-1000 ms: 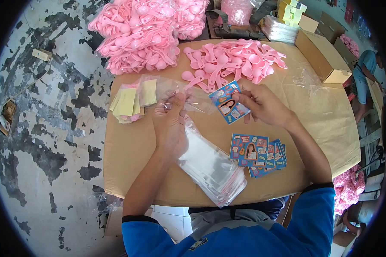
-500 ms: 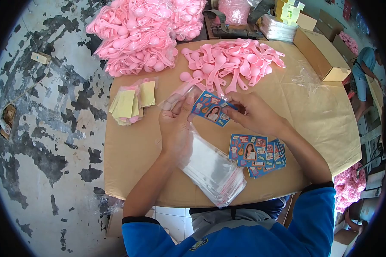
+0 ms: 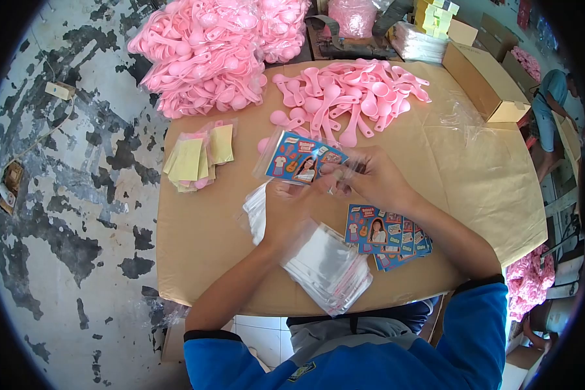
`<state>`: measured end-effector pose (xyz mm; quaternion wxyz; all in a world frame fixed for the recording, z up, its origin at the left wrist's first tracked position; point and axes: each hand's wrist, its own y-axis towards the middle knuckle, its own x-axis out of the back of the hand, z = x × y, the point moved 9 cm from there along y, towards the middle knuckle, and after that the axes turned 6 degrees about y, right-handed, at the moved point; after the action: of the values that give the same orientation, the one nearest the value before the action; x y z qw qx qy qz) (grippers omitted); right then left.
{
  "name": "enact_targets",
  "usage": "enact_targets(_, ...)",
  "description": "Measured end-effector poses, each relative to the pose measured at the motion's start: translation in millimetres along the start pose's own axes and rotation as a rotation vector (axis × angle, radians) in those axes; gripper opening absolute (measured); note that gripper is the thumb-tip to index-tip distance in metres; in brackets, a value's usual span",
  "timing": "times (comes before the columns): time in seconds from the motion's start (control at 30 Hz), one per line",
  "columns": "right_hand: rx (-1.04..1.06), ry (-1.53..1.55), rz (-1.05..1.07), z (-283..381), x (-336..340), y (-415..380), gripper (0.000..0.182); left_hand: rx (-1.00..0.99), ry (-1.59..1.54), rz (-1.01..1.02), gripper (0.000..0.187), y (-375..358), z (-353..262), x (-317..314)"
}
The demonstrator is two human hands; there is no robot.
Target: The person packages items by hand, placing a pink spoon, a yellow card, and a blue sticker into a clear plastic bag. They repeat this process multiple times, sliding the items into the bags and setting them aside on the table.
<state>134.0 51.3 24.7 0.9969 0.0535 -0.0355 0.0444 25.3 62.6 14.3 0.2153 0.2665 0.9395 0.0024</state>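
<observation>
A blue printed card [image 3: 300, 160] with a picture of a person on it shows through a clear plastic bag [image 3: 262, 170]. My left hand [image 3: 289, 211] is closed on the bag's lower edge, some fingertips hidden behind it. At the bag's right end, my right hand [image 3: 374, 177] pinches the plastic beside the card. Something pink peeks out at the bag's left edge. Flat clear bags [image 3: 325, 263] lie stacked under my left wrist. Several more blue cards [image 3: 377, 231] lie overlapped below my right forearm.
Loose pink spoons [image 3: 354, 97] are heaped at the table's back, beside large bags of pink spoons [image 3: 205, 55]. Small packets with yellow cards [image 3: 190, 158] lie at left. A cardboard box [image 3: 484, 81] stands at back right. Another person [image 3: 552, 107] is at the far right.
The card has gone into the clear bag and shifted left. My left hand has moved right and down to the bag's lower edge; my right hand is now at its right end.
</observation>
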Motion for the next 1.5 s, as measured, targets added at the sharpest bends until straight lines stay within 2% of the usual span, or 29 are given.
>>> enact_targets(0.13, -0.054, 0.043, 0.056, 1.8, -5.9, -1.7, 0.024, -0.063, 0.267, -0.038, 0.037, -4.3, -3.6, 1.7)
enact_targets(0.2, -0.003, 0.060, 0.036, 4.1, -5.9, 0.1, 0.025, 0.045, 0.243, -0.069, 0.038, -6.4, -1.2, 9.0)
enact_targets(0.23, 0.024, 0.068, 0.024, 5.8, -5.2, 0.5, 0.026, 0.186, 0.133, -0.083, 0.038, -8.0, -3.4, 13.3)
enact_targets(0.3, -0.004, 0.099, 0.035, 9.9, -5.5, -1.2, 0.021, 0.155, -0.008, -0.049, 0.038, -4.4, -11.3, 16.6)
enact_targets(0.37, 0.053, 0.118, 0.038, 14.9, -6.1, -1.8, 0.021, -0.190, -0.068, 0.038, 0.038, -0.3, -30.4, 21.1)
enact_targets(0.4, 0.124, 0.122, 0.037, 16.5, -7.0, -1.2, 0.023, -0.223, -0.043, 0.035, 0.039, -0.6, -40.5, 14.7)
enact_targets(0.43, 0.196, 0.124, 0.035, 19.3, -7.4, -1.3, 0.024, -0.223, -0.046, 0.045, 0.039, -0.3, -37.6, 16.1)
enact_targets(0.53, 0.163, 0.243, 0.128, 14.4, -11.6, -4.7, 0.025, -0.214, -0.042, 0.120, 0.038, 0.1, -27.7, 15.4)
enact_targets(0.57, 0.075, 0.215, 0.105, 10.3, -11.4, -4.4, 0.025, -0.206, -0.031, 0.175, 0.036, -0.5, -26.3, 9.4)
enact_targets(0.63, -0.100, 0.159, 0.056, 10.1, -11.6, -6.9, 0.026, -0.183, 0.016, 0.151, 0.035, 1.6, -3.8, 26.0)
enact_targets(0.73, -0.014, 0.205, 0.101, 13.6, -12.2, -2.8, 0.025, -0.160, 0.042, 0.168, 0.038, -3.8, -30.0, 6.3)
enact_targets(0.83, -0.120, 0.314, 0.117, 13.2, -15.6, -5.0, 0.023, -0.144, 0.158, 0.184, 0.041, -7.0, -30.6, -0.1)
enact_targets(0.87, -0.079, 0.342, 0.125, 9.8, -15.4, -4.6, 0.023, -0.136, 0.213, 0.187, 0.043, -7.5, -26.8, -1.5)
enact_targets(0.97, -0.030, 0.344, 0.147, -3.6, -14.1, -5.2, 0.024, -0.354, 0.232, 0.213, 0.047, -11.8, -35.1, -15.1)
enact_targets(1.0, -0.059, 0.288, 0.157, 2.0, -13.1, -5.2, 0.025, -0.193, 0.140, 0.196, 0.048, -10.1, -23.2, -8.4)
enact_targets(1.07, -0.095, 0.384, 0.167, 9.4, -8.6, -1.0, 0.027, -0.160, 0.239, -0.015, 0.051, -6.0, -26.8, 22.7)
enact_targets(1.1, -0.103, 0.538, 0.167, 12.6, -4.9, 3.3, 0.028, -0.219, 0.218, -0.070, 0.051, -2.6, -35.9, 28.7)
enact_targets(1.13, -0.105, 0.539, 0.160, 15.7, -1.2, 4.6, 0.030, -0.278, 0.199, -0.124, 0.052, 0.2, -44.9, 34.7)
enact_targets(1.17, -0.107, 0.539, 0.154, 18.8, 2.3, 5.8, 0.031, -0.304, 0.280, -0.085, 0.052, 3.1, -50.9, 31.1)
enact_targets(1.23, -0.103, 0.228, 0.132, 23.6, 12.7, 5.2, 0.033, -0.358, 0.441, -0.010, 0.053, 4.9, -61.7, 26.0)
enact_targets(1.27, -0.024, 0.006, 0.171, 21.4, 16.2, 5.8, 0.030, -0.357, 0.449, -0.031, 0.051, 4.1, -64.3, 28.4)
enact_targets(1.37, -0.006, 0.112, 0.083, 13.1, 60.1, 23.1, 0.022, -0.380, 0.412, -0.080, 0.043, 2.1, -68.2, 34.3)
enact_targets(1.47, 0.240, -0.468, -0.152, 4.1, 93.3, 38.3, 0.022, -0.458, 0.339, -0.117, 0.039, 4.3, -75.5, 41.4)
enact_targets(1.5, 0.315, -0.693, -0.139, 4.2, 85.8, 38.3, 0.024, -0.459, 0.361, -0.126, 0.039, 4.8, -75.9, 42.1)
